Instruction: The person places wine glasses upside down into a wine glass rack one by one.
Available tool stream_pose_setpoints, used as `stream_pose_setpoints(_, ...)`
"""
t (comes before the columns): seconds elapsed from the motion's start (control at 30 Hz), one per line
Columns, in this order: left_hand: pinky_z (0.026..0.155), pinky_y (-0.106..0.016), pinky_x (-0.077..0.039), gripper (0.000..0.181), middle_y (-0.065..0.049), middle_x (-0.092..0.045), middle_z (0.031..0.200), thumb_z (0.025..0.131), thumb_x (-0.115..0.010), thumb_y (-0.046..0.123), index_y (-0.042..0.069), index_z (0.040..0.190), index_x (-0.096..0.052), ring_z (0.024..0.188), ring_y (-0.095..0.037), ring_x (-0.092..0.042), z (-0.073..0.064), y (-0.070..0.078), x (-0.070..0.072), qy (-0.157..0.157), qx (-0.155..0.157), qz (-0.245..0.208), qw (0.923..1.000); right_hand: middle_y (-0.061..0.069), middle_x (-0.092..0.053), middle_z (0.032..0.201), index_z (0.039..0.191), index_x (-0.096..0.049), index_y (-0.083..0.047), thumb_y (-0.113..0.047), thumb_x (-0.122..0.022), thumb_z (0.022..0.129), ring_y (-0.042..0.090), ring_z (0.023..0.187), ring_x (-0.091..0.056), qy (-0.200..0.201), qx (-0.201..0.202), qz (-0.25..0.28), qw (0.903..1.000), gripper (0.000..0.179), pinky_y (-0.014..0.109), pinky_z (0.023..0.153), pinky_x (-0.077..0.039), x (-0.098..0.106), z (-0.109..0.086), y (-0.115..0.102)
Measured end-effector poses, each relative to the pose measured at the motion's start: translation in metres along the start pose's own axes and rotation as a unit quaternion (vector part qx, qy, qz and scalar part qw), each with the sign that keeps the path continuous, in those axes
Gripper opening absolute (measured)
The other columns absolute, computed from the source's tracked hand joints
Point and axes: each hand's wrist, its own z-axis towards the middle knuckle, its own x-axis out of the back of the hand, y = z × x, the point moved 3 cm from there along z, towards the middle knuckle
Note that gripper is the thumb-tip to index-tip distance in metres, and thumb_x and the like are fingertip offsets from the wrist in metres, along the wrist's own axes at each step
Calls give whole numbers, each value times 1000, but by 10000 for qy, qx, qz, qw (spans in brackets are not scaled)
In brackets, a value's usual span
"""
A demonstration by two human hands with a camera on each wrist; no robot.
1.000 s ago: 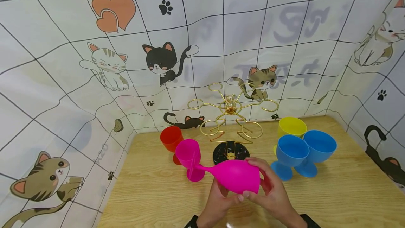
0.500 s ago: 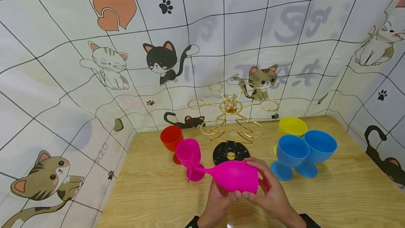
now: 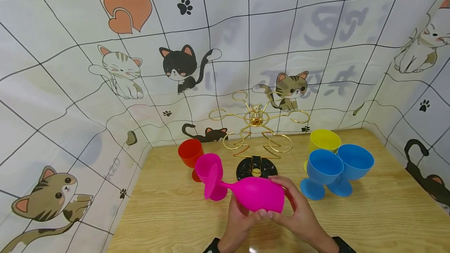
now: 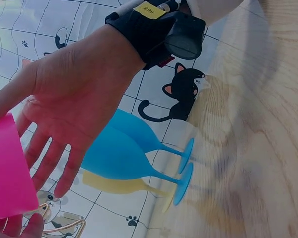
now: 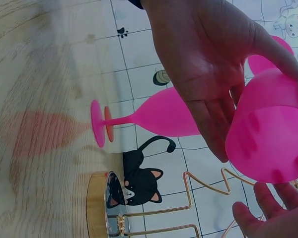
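Both hands hold a magenta plastic goblet point(image 3: 258, 194) lying sideways in the air above the table, its foot to the left and its mouth to the right. My left hand point(image 3: 240, 221) cradles the bowl from below, thumb on the near side; most of its fingers are hidden behind the bowl in the head view. My right hand point(image 3: 299, 212) grips the rim end, thumb low and fingers over the top. The right wrist view looks into the goblet's mouth point(image 5: 268, 144), where finger shadows show through the wall. The held goblet's foot overlaps a second magenta goblet point(image 3: 205, 163) standing upright.
A gold wire goblet rack point(image 3: 256, 118) with open rings stands on a black round base point(image 3: 244, 170) behind the hands. A red goblet point(image 3: 190, 153) is at left. Two blue goblets point(image 3: 325, 167) and a yellow goblet point(image 3: 325, 139) stand at right. Cat-print cloth point(image 3: 232, 34) encloses the table.
The held goblet has shifted slightly left and turned, so its foot shows broader than the edge-on view before. Both hands have moved a little left with it. The other goblets and rack stay put.
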Motion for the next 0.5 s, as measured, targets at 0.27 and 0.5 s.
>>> stream_pose_setpoints(0.27,100,-34,-53,73,-13,-49,140,84,-73,12,12,144,-32,126,-29,-55,2,4,3,124,14,118,9999,-2,-49,143,142,-45,-23,-11,-82,78,0,128,-45,-56,-178,-308,9994,74,24,96,-51,-2,0,2)
stream_pose_setpoints(0.5,99,-36,-54,74,-15,-50,139,82,-74,7,10,144,-33,124,-31,-57,2,3,4,174,-127,152,9997,-3,-50,143,141,-45,-25,-13,-81,79,1,128,-45,-58,-307,-357,9989,73,26,97,-51,-3,0,2)
